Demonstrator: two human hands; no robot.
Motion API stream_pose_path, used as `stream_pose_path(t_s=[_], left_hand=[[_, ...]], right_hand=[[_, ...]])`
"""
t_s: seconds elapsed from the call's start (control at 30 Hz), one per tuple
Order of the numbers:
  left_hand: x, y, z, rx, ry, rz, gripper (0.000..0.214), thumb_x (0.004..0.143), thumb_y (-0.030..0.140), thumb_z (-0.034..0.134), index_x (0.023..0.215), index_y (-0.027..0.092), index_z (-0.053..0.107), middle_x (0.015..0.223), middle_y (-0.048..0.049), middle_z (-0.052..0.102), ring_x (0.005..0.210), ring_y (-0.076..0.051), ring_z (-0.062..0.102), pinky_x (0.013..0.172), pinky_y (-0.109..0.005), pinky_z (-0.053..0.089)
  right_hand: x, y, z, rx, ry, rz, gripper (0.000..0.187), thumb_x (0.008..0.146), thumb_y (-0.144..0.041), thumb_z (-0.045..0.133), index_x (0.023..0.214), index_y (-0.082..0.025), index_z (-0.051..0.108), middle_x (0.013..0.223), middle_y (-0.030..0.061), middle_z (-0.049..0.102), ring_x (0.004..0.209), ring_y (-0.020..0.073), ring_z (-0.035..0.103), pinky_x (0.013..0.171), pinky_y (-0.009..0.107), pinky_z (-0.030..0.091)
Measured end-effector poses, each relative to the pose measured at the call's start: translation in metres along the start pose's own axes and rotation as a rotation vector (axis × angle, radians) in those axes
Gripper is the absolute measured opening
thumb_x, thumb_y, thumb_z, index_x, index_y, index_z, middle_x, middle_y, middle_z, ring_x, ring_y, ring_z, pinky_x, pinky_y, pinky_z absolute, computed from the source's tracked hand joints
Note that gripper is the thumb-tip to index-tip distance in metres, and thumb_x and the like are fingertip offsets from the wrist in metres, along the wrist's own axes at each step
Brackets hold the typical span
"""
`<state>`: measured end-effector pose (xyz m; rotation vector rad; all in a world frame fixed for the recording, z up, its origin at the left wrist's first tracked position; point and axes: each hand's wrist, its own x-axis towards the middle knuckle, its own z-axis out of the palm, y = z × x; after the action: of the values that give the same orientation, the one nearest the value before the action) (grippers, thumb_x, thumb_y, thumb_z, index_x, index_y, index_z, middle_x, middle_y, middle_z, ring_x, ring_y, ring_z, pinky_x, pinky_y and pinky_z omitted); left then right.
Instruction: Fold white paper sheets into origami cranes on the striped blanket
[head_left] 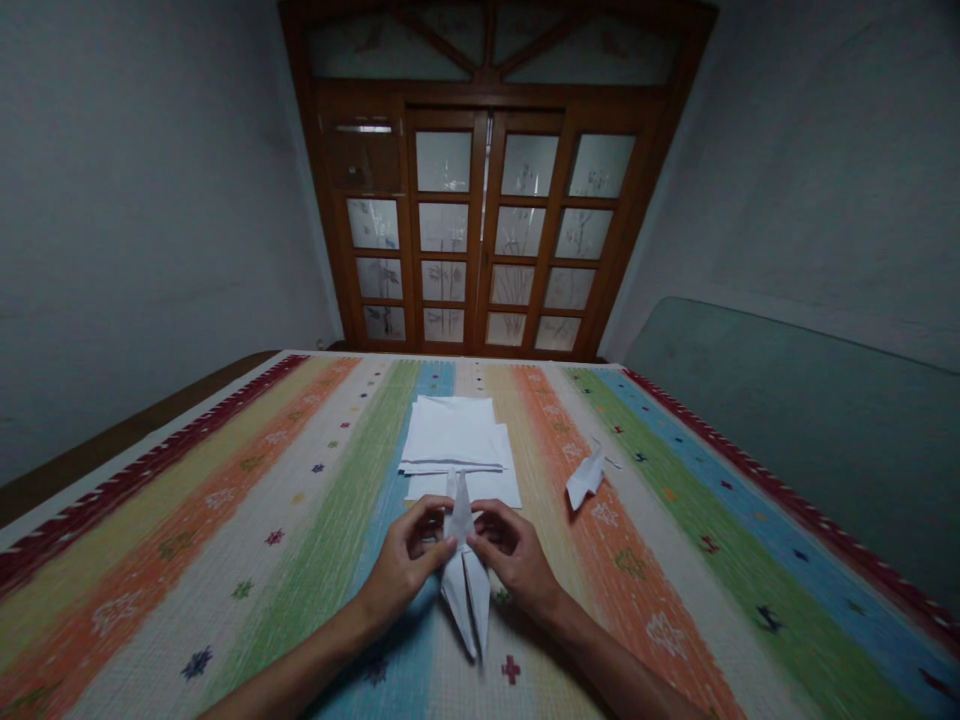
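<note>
A folded white origami paper figure (464, 590) stands on the striped cloth between my hands, with a narrow point rising upward and two long pointed flaps reaching toward me. My left hand (409, 560) pinches its left side near the middle. My right hand (514, 557) grips the right side at the same height. Part of the paper is hidden behind my fingers. Just beyond my hands lies a stack of white paper sheets (457, 450), with the figure's upper tip close to its front edge.
A second folded white paper figure (583, 478) lies to the right on the orange stripe. The multicoloured striped cloth (255, 600) covers the whole surface. A grey-green padded panel (780, 420) stands at the right, and a wooden glazed door (480, 230) stands beyond the far edge.
</note>
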<state>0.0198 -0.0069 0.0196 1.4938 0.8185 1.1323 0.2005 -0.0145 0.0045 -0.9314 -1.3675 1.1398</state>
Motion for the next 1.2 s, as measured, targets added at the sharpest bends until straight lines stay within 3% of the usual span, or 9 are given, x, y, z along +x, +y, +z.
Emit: stream_pose_path(t_s=[0.23,0.43,0.67,1.0,1.2], left_hand=[[0.003,-0.004,0.001,-0.008,0.043,-0.055,0.048,0.075,0.038,0.077,0.118,0.019,0.064,0.099,-0.0062,0.063,0.079,-0.017,0.060,0.069,-0.027,0.051],[0.004,0.001,0.004,-0.087,0.081,-0.149,0.060,0.074,0.037,0.078,0.127,0.021,0.053,0.083,0.0011,0.064,0.064,-0.012,0.060,0.062,-0.022,0.047],[0.008,-0.004,0.003,-0.041,0.107,-0.174,0.039,0.072,0.039,0.079,0.097,0.018,0.057,0.085,0.0000,0.066,0.056,-0.009,0.059,0.051,-0.018,0.041],[0.011,-0.006,0.001,-0.037,0.108,-0.197,0.038,0.068,0.039,0.080,0.095,0.018,0.063,0.084,-0.0020,0.067,0.071,-0.015,0.064,0.057,-0.021,0.045],[0.010,-0.009,-0.001,-0.091,0.041,-0.216,0.048,0.065,0.037,0.084,0.102,0.018,0.060,0.092,-0.0024,0.067,0.053,-0.007,0.056,0.054,-0.020,0.042]], right_hand=[[0.004,0.001,-0.001,0.025,0.053,0.031,0.038,0.073,-0.044,0.079,0.099,-0.020,0.067,0.079,0.0004,0.064,0.067,0.0141,0.062,0.062,0.024,0.051],[0.008,0.007,-0.003,0.120,0.000,0.122,0.048,0.064,-0.038,0.084,0.104,-0.021,0.065,0.083,-0.0016,0.061,0.060,0.0104,0.059,0.055,0.021,0.047],[0.010,0.004,-0.004,0.138,0.013,0.144,0.038,0.064,-0.032,0.084,0.094,-0.019,0.064,0.084,-0.0008,0.065,0.060,0.0106,0.061,0.057,0.021,0.047],[0.011,0.005,-0.003,0.127,0.075,0.119,0.039,0.062,-0.037,0.085,0.092,-0.019,0.065,0.082,0.0006,0.067,0.067,0.0143,0.064,0.061,0.024,0.051],[0.011,0.007,-0.001,0.091,0.106,0.096,0.037,0.063,-0.035,0.083,0.091,-0.020,0.065,0.081,0.0009,0.067,0.068,0.0153,0.065,0.063,0.026,0.053]])
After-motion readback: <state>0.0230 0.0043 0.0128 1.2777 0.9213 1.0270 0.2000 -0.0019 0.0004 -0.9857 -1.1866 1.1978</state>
